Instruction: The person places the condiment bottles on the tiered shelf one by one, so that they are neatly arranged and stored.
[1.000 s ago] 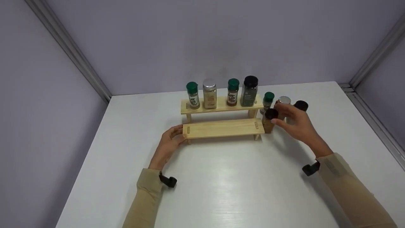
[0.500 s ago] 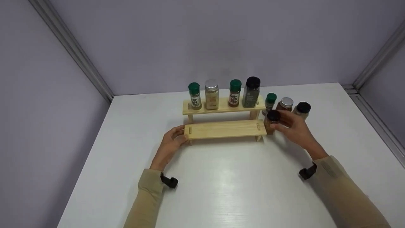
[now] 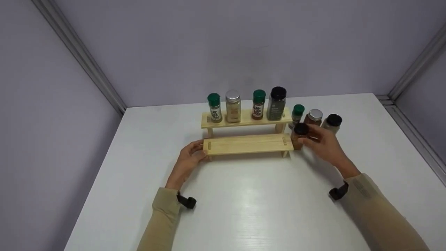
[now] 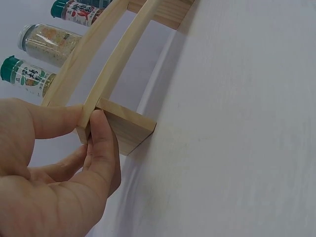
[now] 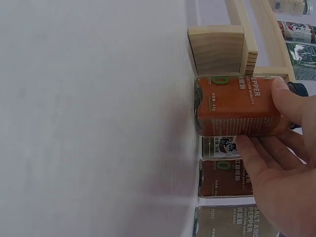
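Note:
A two-step wooden spice rack [image 3: 248, 144] stands on the white table. At the left end of its lower shelf, my left hand [image 3: 188, 159] pinches the board between thumb and fingers; the left wrist view shows the grip [image 4: 74, 168] up close. My right hand [image 3: 323, 143] holds an orange-brown pepper jar [image 5: 237, 106] with a black lid, thumb on one side and fingers on the other. The jar is upright beside the right end of the lower shelf. On the upper shelf [image 3: 245, 120] stand two green-capped jars, a silver-capped jar [image 3: 233, 106] and a black-capped jar [image 3: 277, 104].
Behind the right hand, three more jars stand on the table: a green-capped one [image 3: 296, 115], a silver-capped red-brown one [image 3: 314, 118] and a black-capped one [image 3: 332, 122]. A pale wall [image 3: 244, 45] rises behind the table [image 3: 240, 209].
My right hand has come down and left from beside the silver-capped jar and taken hold of the pepper jar. My left hand stays on the shelf end. The view has shifted slightly.

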A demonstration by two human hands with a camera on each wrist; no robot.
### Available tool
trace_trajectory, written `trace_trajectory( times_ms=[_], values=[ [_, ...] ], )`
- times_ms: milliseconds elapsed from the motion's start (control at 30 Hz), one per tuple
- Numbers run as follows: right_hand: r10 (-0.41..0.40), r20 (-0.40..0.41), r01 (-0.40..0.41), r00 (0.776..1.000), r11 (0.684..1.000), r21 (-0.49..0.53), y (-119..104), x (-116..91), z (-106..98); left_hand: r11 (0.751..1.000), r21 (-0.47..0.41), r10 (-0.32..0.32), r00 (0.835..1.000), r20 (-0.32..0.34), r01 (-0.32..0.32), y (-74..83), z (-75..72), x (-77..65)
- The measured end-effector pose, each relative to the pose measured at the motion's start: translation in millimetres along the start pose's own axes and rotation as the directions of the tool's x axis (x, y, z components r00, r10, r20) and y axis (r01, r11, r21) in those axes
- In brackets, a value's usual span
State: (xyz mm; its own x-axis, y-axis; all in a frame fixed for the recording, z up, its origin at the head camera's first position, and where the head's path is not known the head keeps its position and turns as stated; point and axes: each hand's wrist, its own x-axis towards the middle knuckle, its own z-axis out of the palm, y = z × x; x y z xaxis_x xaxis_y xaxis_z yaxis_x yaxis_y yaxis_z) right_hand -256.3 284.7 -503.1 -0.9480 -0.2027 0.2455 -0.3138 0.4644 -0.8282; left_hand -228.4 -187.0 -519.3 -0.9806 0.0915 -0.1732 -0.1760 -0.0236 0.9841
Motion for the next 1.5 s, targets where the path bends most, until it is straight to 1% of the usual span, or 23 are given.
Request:
trace_trajectory(
  times_ms=[167,400,500,700,867,1100,1267,1500],
  values=[
    [-0.038,-0.016,0.037,0.999,0.999,-0.024,-7,0,-6,1.000,-0.029,0.008,1.000,0.012,-0.008,-0.1,0.6,0.0],
    [-0.047,-0.061,0.042,0.997,0.996,-0.078,-15,-4,-16,0.999,-0.035,0.004,1.000,0.013,-0.004,-1.2,1.8,-1.7],
    [-0.056,-0.082,0.049,0.995,0.995,-0.086,-20,-7,-21,1.000,-0.030,0.007,1.000,0.020,-0.006,-1.6,1.5,-1.2],
    [-0.095,-0.115,0.088,0.989,0.994,-0.069,-37,-12,-30,1.000,-0.010,0.006,1.000,0.030,-0.006,-2.6,0.8,0.8],
    [-0.132,-0.139,0.126,0.981,0.991,-0.051,-56,-11,-30,1.000,-0.011,0.005,1.000,0.026,-0.005,-3.0,-0.3,1.1],
    [-0.183,-0.138,0.188,0.973,0.982,0.026,-84,0,-22,1.000,-0.022,-0.006,1.000,0.004,0.006,0.0,-3.0,-0.3],
    [-0.201,-0.129,0.211,0.971,0.975,0.072,-98,6,-10,1.000,-0.009,-0.007,1.000,0.002,0.007,1.4,-2.3,0.7],
    [-0.220,-0.125,0.237,0.967,0.961,0.140,-119,14,11,1.000,-0.024,-0.009,1.000,0.002,0.009,0.8,-0.1,-0.5]
  ],
)
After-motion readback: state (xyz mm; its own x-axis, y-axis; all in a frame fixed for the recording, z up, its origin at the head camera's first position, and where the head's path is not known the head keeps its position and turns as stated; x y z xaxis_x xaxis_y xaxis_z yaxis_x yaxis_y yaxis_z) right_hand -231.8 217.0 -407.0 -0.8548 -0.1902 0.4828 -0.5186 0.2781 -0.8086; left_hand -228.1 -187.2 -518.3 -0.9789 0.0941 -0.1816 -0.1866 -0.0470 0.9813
